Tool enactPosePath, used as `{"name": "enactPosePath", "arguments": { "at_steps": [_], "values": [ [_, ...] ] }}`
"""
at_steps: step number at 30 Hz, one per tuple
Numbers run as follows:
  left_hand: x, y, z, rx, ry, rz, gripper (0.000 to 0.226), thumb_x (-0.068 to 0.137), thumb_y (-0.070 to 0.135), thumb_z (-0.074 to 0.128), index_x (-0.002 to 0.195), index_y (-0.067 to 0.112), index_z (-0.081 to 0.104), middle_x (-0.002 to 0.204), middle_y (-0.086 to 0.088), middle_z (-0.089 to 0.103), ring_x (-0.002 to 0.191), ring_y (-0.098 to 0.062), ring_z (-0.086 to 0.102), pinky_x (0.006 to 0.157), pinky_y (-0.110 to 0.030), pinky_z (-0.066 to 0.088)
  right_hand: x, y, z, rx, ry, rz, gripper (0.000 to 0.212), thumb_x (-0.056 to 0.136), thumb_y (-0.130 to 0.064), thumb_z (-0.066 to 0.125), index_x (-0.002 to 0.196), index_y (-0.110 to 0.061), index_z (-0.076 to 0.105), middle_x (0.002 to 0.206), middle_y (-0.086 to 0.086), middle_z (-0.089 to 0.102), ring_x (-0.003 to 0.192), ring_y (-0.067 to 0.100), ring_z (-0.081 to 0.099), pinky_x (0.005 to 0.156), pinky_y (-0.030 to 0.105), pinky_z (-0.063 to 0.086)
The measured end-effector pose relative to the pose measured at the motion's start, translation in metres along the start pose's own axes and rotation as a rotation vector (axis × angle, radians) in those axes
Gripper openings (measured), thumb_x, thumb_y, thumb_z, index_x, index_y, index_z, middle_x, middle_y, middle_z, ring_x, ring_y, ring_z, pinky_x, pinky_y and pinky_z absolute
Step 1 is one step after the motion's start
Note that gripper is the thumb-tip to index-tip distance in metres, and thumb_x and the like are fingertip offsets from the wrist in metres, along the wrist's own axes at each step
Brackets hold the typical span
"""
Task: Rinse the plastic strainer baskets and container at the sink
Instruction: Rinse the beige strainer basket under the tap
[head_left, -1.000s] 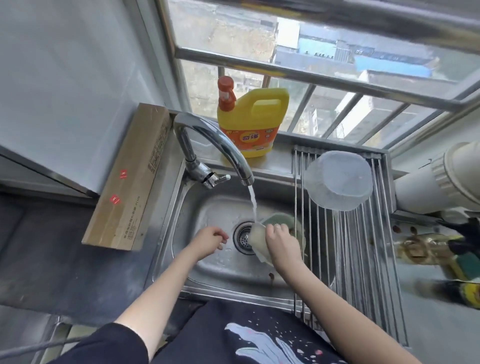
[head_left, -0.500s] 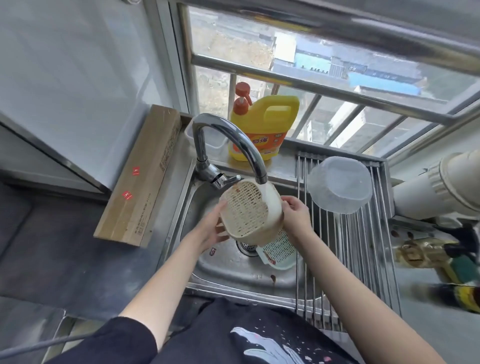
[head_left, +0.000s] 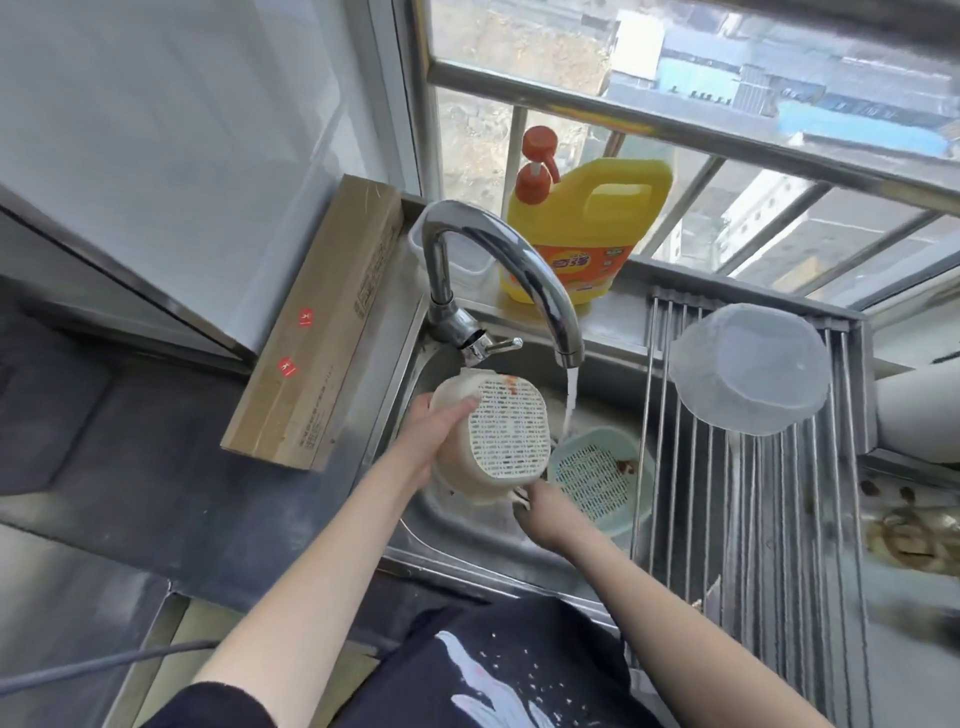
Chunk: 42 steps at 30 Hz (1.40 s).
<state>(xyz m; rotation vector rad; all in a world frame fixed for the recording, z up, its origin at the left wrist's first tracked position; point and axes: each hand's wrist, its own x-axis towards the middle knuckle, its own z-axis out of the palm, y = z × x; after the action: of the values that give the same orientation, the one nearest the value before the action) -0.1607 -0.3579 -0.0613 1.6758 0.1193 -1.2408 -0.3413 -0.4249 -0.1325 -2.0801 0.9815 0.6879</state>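
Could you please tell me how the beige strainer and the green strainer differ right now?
The beige strainer is held up in both hands, left hand and right hand; the green strainer lies in the sink. The beige one is tipped, its perforated base facing the camera; the green one sits open side up. The water stream falls beside the beige one, towards the green one. Both are perforated plastic with reddish residue.

A steel sink (head_left: 457, 525) holds a green strainer basket (head_left: 597, 478); its drying rack (head_left: 753, 519) carries an upturned clear container (head_left: 748, 369).
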Motion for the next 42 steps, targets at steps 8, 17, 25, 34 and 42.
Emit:
{"name": "enactPosePath", "arguments": {
  "at_steps": [8, 17, 25, 34, 42],
  "values": [
    [-0.001, 0.007, 0.010, 0.193, -0.031, 0.049, 0.052, 0.077, 0.032, 0.075, 0.117, 0.020, 0.044, 0.112, -0.003, 0.060, 0.100, -0.020, 0.061, 0.087, -0.039, 0.051, 0.013, 0.038, -0.007, -0.968, -0.020, -0.120, 0.053, 0.096, -0.026, 0.042, 0.148, -0.022, 0.032, 0.155, 0.005, 0.027, 0.141, 0.026, 0.024, 0.113, 0.055, 0.014],
    [0.001, 0.016, 0.037, 0.261, -0.162, 0.117, 0.069, 0.070, 0.023, 0.082, 0.127, 0.017, 0.043, 0.116, -0.002, 0.060, 0.099, -0.016, 0.060, 0.081, -0.032, 0.051, -0.011, 0.037, -0.018, -0.093, -0.024, 0.078, 0.040, 0.093, -0.009, 0.040, 0.131, -0.014, 0.051, 0.125, 0.013, 0.061, 0.112, 0.030, 0.058, 0.088, 0.034, 0.045],
    [-0.011, 0.020, 0.016, 0.271, -0.383, 0.190, 0.087, 0.040, 0.028, 0.086, 0.118, 0.016, 0.049, 0.116, -0.004, 0.062, 0.103, -0.017, 0.061, 0.084, -0.030, 0.054, -0.023, -0.003, -0.083, 1.494, 0.183, 0.256, 0.039, 0.102, -0.042, 0.030, 0.118, -0.018, 0.055, 0.114, 0.005, 0.063, 0.106, 0.025, 0.059, 0.095, 0.042, 0.048],
    [-0.032, 0.009, 0.011, 0.192, -0.582, 0.021, 0.058, 0.084, 0.068, 0.041, 0.125, 0.030, 0.055, 0.123, -0.002, 0.064, 0.111, -0.017, 0.058, 0.089, -0.034, 0.045, -0.033, -0.026, -0.095, 1.114, 0.438, 0.083, 0.043, 0.099, -0.040, 0.031, 0.110, -0.018, 0.066, 0.113, 0.005, 0.065, 0.100, 0.012, 0.055, 0.083, 0.030, 0.042],
    [-0.048, -0.006, 0.017, 0.148, -0.548, 0.046, 0.061, 0.098, 0.055, 0.020, 0.136, 0.018, 0.050, 0.117, -0.026, 0.060, 0.067, -0.005, 0.058, 0.047, -0.014, 0.046, -0.042, -0.041, -0.093, 1.031, 0.539, -0.027, 0.037, 0.100, -0.022, 0.031, 0.114, -0.019, 0.066, 0.113, -0.002, 0.063, 0.101, 0.010, 0.055, 0.076, 0.020, 0.040]
  ]
}}
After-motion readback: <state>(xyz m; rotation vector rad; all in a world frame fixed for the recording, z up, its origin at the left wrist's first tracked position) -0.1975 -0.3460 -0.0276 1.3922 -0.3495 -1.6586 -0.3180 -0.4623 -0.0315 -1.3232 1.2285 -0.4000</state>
